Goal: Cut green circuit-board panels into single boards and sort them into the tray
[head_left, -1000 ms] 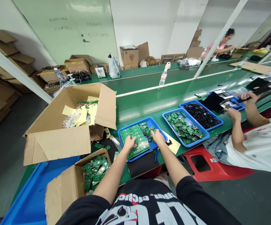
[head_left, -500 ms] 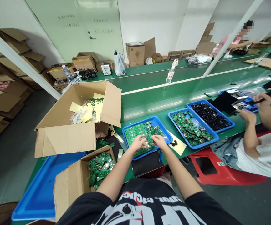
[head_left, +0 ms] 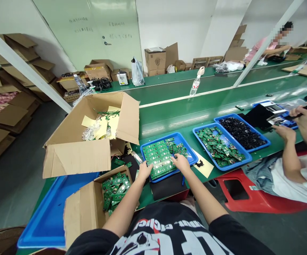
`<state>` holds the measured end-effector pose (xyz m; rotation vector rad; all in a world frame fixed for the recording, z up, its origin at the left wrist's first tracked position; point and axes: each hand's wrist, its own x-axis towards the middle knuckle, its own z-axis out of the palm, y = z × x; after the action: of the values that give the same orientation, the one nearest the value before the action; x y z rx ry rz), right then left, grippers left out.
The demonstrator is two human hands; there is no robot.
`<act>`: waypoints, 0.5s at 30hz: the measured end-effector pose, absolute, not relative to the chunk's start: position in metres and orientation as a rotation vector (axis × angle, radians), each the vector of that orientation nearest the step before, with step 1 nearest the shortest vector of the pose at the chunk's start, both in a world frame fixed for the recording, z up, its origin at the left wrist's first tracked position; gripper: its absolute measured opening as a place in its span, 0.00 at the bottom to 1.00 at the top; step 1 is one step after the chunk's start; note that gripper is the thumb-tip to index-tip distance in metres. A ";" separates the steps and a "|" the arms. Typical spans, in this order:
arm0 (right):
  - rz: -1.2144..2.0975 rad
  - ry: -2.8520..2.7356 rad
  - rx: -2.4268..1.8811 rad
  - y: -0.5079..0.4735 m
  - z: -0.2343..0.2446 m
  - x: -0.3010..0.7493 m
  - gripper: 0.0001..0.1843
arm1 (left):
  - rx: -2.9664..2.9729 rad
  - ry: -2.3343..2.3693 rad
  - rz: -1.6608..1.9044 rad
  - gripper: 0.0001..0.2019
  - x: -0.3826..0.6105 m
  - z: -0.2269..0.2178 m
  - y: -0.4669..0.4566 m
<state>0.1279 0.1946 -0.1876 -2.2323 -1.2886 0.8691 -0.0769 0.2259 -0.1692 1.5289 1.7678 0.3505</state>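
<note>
A blue tray [head_left: 189, 151] in front of me holds green circuit boards [head_left: 159, 159], some as large panels, some loose. My right hand [head_left: 180, 162] rests on the boards at the tray's near right, fingers curled on them. My left hand [head_left: 144, 171] sits at the tray's near left corner, between the tray and a small cardboard box [head_left: 85, 209] filled with green boards. Its fingers are curled; what they hold is hidden.
A big open cardboard box [head_left: 76, 156] with yellow sheets stands at left. Two more blue trays [head_left: 245, 157] hold green boards and black parts. A co-worker's hands [head_left: 285, 131] work at right. A water bottle [head_left: 195, 85] stands on the green conveyor. A red stool [head_left: 245, 198] is at right.
My left hand has moved from the middle of the tray back to its near left corner. My right hand has stayed on the boards. The camera has drifted slightly.
</note>
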 end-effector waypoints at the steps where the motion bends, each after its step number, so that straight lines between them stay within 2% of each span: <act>1: 0.871 -1.327 -2.232 0.193 -0.188 0.121 0.19 | 1.508 1.759 0.360 0.11 -0.077 -0.170 0.227; 4: 0.857 -1.396 -2.228 0.190 -0.189 0.108 0.18 | 1.445 1.747 0.410 0.11 -0.077 -0.169 0.231; 9: 0.842 -1.363 -2.181 0.187 -0.194 0.111 0.18 | 1.361 1.734 0.592 0.17 -0.076 -0.164 0.232; 15: 0.847 -1.245 -2.039 0.191 -0.196 0.121 0.16 | 1.178 1.584 0.726 0.18 -0.064 -0.161 0.234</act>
<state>0.1210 0.1907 -0.1956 -2.0388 -1.2450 0.8470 -0.0640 0.2337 -0.1605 1.1781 1.5835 0.7264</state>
